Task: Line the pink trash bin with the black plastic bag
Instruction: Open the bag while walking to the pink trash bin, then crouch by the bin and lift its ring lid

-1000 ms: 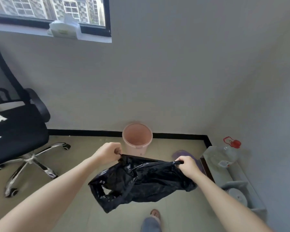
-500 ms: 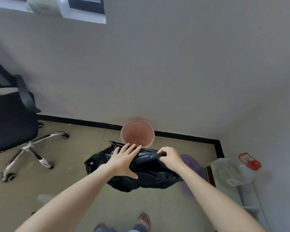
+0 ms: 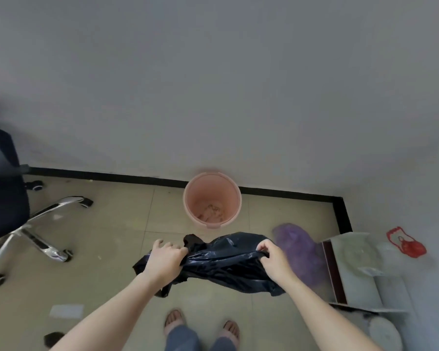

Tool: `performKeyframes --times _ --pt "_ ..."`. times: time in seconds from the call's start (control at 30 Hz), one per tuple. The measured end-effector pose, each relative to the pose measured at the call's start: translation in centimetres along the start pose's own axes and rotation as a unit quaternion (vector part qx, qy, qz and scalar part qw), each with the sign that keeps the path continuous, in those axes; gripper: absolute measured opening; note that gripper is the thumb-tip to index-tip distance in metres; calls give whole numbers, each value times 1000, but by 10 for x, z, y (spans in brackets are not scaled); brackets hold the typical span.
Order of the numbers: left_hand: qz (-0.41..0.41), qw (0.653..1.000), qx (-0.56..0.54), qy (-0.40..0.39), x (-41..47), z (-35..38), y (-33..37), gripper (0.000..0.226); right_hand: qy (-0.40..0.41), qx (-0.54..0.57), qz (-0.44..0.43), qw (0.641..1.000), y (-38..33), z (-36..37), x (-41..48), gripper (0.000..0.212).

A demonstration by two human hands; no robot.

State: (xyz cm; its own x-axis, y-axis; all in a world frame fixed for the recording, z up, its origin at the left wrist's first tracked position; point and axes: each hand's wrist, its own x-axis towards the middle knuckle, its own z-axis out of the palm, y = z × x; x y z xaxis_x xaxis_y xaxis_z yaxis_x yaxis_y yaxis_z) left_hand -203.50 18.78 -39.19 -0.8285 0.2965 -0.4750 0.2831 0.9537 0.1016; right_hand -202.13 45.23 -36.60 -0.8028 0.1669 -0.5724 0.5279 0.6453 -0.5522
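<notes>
The pink trash bin stands on the floor against the wall, its mouth open upward with bits of litter at the bottom. In front of it, in the air, hangs the crumpled black plastic bag. My left hand grips its left side and my right hand pinches its upper right edge. The bag is bunched between both hands, just short of the bin and apart from it.
A black office chair with a chrome wheeled base stands at the left. A purple bag lies right of my hands beside a grey shelf unit. A red bag hangs at the right wall. My feet are below.
The view has tilted down and moved closer to the bin. My left hand went from lying flat on the bag to gripping its left side; the bag is stretched wider between both hands.
</notes>
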Motion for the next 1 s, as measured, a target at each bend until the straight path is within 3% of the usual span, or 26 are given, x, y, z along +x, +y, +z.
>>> performKeyframes --times 0.17,0.37,0.5,0.63,0.67,0.73,0.83,0.9,1.0 --pt "-28 999 -45 2 66 77 -21 26 12 -32 20 999 37 70 85 31" --pt "-25 999 10 29 178 214 -37 18 57 -135 -8 989 122 172 220 18" --pt "-19 989 83 119 255 303 -44 39 141 -204 -32 968 175 233 298 20" --pt "-63 994 84 33 303 361 -42 87 89 -169 -22 981 216 279 353 31" --pt "-62 995 82 4 310 372 -42 88 70 -163 -29 984 223 285 362 36" --pt "-59 993 76 -66 316 383 -41 83 29 -168 -44 984 231 289 375 44" --pt "-44 992 65 -96 312 372 -40 65 20 -163 -59 985 221 276 372 48" --pt "-54 993 36 -96 302 352 -38 50 43 -150 -65 986 209 259 359 45" --pt "-60 997 28 -34 285 317 -38 40 99 -128 -89 983 190 226 341 40"
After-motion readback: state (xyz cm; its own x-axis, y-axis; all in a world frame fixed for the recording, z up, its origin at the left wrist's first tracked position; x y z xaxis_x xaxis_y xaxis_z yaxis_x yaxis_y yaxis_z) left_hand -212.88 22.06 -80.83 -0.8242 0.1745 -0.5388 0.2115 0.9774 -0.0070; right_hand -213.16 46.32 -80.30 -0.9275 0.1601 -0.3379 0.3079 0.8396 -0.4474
